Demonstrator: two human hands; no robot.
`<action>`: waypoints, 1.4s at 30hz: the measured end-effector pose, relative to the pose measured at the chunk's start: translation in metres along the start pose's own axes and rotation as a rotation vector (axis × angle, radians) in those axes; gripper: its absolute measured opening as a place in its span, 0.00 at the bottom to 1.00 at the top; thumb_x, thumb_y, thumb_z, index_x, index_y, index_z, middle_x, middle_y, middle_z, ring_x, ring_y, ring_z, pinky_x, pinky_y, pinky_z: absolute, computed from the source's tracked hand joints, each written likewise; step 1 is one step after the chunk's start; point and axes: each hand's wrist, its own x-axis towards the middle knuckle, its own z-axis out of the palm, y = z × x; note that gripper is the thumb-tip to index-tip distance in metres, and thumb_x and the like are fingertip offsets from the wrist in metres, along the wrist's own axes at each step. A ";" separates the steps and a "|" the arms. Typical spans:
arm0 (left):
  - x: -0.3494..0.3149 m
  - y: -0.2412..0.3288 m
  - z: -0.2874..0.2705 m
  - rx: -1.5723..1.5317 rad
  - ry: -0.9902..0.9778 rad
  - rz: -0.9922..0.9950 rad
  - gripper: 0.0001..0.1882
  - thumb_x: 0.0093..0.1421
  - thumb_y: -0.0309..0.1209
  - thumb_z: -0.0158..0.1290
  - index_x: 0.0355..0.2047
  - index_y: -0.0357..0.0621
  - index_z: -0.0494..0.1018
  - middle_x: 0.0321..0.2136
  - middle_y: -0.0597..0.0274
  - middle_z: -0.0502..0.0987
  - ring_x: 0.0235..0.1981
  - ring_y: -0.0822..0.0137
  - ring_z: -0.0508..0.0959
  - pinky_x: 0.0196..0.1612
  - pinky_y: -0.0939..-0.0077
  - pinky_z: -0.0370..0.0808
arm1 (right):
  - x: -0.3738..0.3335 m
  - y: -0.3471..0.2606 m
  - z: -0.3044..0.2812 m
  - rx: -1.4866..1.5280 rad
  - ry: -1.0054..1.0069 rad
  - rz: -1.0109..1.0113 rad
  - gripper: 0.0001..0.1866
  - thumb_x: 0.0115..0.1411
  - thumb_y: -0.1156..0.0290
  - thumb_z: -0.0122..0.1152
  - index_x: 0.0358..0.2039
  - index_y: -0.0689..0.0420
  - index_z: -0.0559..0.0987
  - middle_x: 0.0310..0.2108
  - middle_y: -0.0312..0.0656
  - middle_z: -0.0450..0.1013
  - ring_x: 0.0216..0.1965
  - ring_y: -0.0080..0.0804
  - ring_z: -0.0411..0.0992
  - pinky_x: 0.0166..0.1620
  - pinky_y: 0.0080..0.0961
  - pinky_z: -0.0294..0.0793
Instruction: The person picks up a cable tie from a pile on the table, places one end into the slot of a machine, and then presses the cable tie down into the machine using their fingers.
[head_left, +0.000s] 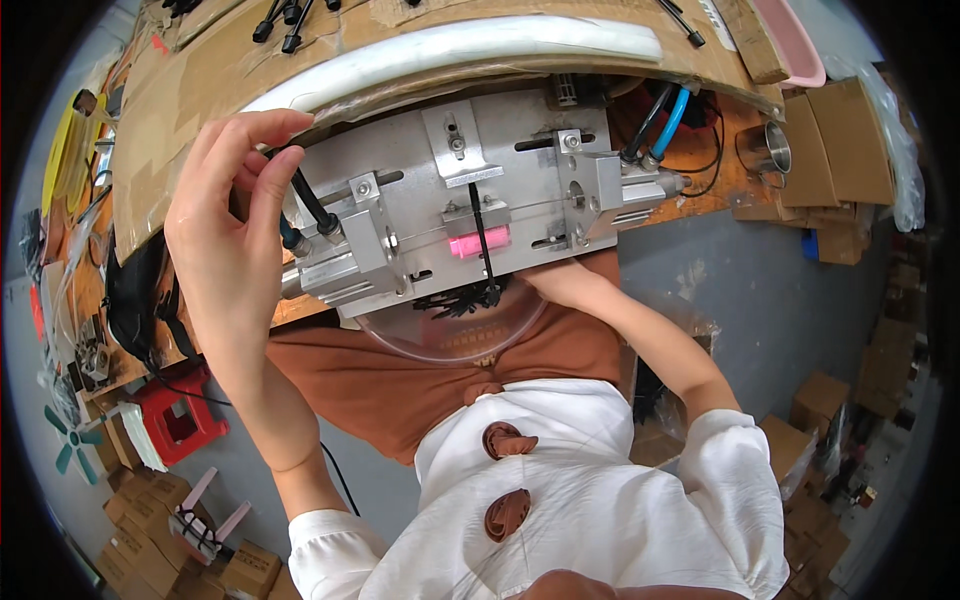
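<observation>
My left hand is raised at the left end of a metal fixture. Its thumb and index finger are apart with nothing visible between them, beside a black air hose. My right hand reaches under the fixture's front edge, by a clear bowl on my lap. That hand's fingers are hidden. Small black parts lie in the bowl. A thin black rod stretches from the fixture's middle bracket past its front edge. Behind the rod sits a bright pink piece.
A cardboard sheet with a long white padded strip lies behind the fixture. Black rod-like pieces rest on it. To the right are a blue hose, a metal cup and cardboard boxes. A red stool stands lower left.
</observation>
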 end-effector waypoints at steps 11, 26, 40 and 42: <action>-0.024 0.008 -0.010 0.018 -0.023 -0.030 0.10 0.51 0.16 0.56 0.35 0.38 0.77 0.30 0.62 0.74 0.28 0.71 0.72 0.32 0.80 0.69 | 0.022 0.030 0.073 -0.173 0.209 -0.066 0.06 0.47 0.76 0.57 0.27 0.62 0.78 0.28 0.48 0.75 0.35 0.45 0.75 0.39 0.38 0.73; -0.102 0.060 0.030 -0.511 -0.260 -0.015 0.21 0.46 0.14 0.59 0.43 0.39 0.77 0.37 0.57 0.75 0.35 0.64 0.76 0.36 0.75 0.77 | 0.012 -0.079 -0.210 0.024 0.330 -0.439 0.11 0.43 0.77 0.58 0.31 0.61 0.75 0.27 0.39 0.68 0.30 0.35 0.68 0.33 0.27 0.69; -0.115 0.055 0.067 0.029 -0.068 0.016 0.37 0.41 0.15 0.61 0.55 0.35 0.68 0.30 0.58 0.71 0.31 0.61 0.70 0.37 0.69 0.69 | 0.181 -0.004 -0.256 -0.224 0.666 -0.113 0.08 0.56 0.74 0.55 0.36 0.62 0.77 0.30 0.53 0.74 0.32 0.47 0.74 0.36 0.36 0.72; -0.122 0.057 0.075 0.070 -0.120 0.013 0.38 0.42 0.15 0.61 0.57 0.33 0.65 0.30 0.57 0.71 0.32 0.60 0.69 0.38 0.68 0.69 | 0.173 -0.011 -0.261 -0.129 0.631 -0.125 0.09 0.56 0.74 0.54 0.36 0.62 0.77 0.29 0.53 0.74 0.32 0.46 0.74 0.37 0.36 0.72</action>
